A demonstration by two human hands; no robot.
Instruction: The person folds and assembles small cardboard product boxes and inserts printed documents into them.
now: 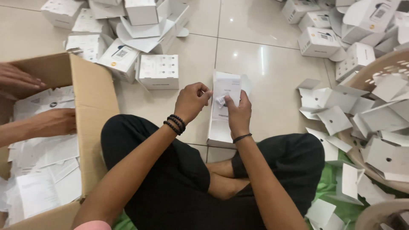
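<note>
Hands at centre, seen from above: person sits cross-legged on a tiled floor (pixel 264 72), black trousers. Left hand (pixel 192 100), bead bracelets at wrist, is closed in a loose fist, fingertips pinching a small crumpled white bit (pixel 220 100), prob. paper or film. Right hand (pixel 238 111), thin black band at wrist, is clenched too, thumb and forefinger gripping the same bit from the other side. Both grips meet just above a long white box (pixel 222 115), which stands open on the floor betw. the knees, flap up at its far end.

Left of the knees: a cardboard carton (pixel 93 106) full of white leaflets; two hands of another person (pixel 51 121) rest in it. Far left, a pile of small white boxes (pixel 158 71). Far right, more such boxes, and a pale basket (pixel 383 68) heaped with folded white card inserts, some spilled onto the floor and a green mat.

For clean handling, judged from the pose: keep the pinch at the fingertips, pull evenly w/ both hands, and hold the bit low over the box so nothing tears or drops.
</note>
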